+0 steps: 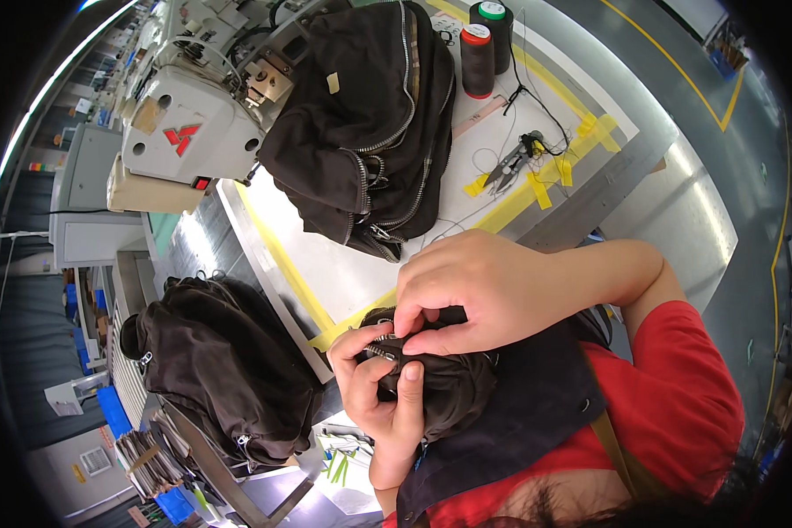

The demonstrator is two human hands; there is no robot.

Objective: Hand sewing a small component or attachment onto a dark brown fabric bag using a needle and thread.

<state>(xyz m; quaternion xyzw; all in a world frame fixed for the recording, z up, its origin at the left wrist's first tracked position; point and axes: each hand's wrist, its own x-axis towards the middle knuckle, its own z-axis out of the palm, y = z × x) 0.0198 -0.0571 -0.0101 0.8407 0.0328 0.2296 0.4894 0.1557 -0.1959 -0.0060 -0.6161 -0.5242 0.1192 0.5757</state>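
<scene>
Close to my body, a dark brown fabric bag (459,392) with metal zippers is held up off the table. My left hand (374,387) grips its zippered edge, the fingers curled on the far side and the thumb pressed in front. From the right, my right hand (480,286) reaches over the top, thumb and index finger pinched on the fabric beside the metal zipper (380,350). Exactly what lies between those fingertips is too small to make out. Part of the bag is hidden under my right hand.
Ahead on the white, yellow-taped board (286,238) lies a larger dark backpack (352,114). A sewing machine (180,128) stands far left, another dark bag (229,361) near left. Thread snips (508,167) and thread cones, one red-topped (477,66), one green-topped (502,40), are at the right.
</scene>
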